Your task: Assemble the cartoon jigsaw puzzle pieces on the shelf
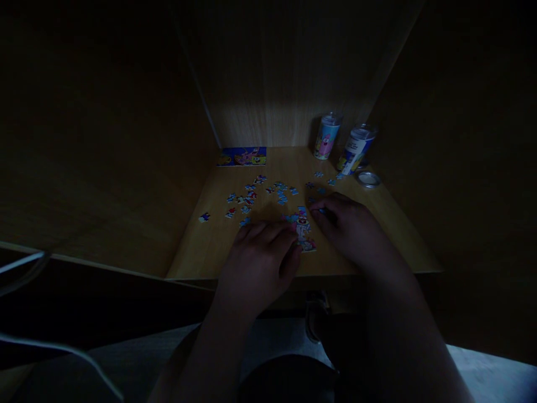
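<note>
Jigsaw (302,228) — partly joined, loose pieces (282,198) (scattered)

Indoors, dim, boxed-in desk nook; home, office or study room, I can't tell from my remote feed. Wood-grain back panel (289,126) and dark side panels (126,168) wall in a small wooden counter (191,254). Pale cable (62,346) lower left, greyish floor (495,369) underneath. Cartoon-print canisters (326,140) and jigsaw pieces (282,196) on top lean homey, I'd say.

Puzzle section (302,228) partly out of sight behind left hand (260,253)
</note>
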The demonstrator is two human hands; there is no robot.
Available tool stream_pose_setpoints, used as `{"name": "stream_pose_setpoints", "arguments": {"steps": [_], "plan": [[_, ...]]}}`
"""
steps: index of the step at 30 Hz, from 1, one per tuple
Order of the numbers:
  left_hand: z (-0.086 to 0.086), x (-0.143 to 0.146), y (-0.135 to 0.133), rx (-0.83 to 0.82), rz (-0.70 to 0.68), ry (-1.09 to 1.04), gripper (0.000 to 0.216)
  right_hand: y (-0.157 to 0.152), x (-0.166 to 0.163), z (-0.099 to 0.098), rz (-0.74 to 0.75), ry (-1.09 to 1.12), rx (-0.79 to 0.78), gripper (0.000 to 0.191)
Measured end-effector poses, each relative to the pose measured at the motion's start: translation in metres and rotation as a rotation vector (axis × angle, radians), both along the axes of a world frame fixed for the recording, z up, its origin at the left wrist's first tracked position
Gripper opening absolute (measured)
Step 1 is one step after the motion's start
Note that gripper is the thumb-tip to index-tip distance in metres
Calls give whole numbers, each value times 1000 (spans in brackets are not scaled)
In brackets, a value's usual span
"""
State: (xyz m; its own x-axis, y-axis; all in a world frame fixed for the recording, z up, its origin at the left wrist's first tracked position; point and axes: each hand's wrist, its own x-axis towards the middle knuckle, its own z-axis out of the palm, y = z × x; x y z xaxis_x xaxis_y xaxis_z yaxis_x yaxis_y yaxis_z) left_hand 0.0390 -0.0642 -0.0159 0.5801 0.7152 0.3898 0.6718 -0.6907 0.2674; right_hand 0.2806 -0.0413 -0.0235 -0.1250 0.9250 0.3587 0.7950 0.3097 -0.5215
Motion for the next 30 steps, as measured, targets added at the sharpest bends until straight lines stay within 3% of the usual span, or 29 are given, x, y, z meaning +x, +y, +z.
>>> {"name": "stream_pose_setpoints", "arguments": {"steps": [21, 26, 30], "plan": [[3, 2, 0, 9, -11, -48, 20, 1, 1, -1, 26, 51, 10, 16], [4, -7, 4, 4, -11, -281, 24, 1, 2, 1, 1, 66, 25, 19], [4, -17, 6, -7, 64, -430, 21, 1, 2, 1, -4, 70, 27, 18]]}}
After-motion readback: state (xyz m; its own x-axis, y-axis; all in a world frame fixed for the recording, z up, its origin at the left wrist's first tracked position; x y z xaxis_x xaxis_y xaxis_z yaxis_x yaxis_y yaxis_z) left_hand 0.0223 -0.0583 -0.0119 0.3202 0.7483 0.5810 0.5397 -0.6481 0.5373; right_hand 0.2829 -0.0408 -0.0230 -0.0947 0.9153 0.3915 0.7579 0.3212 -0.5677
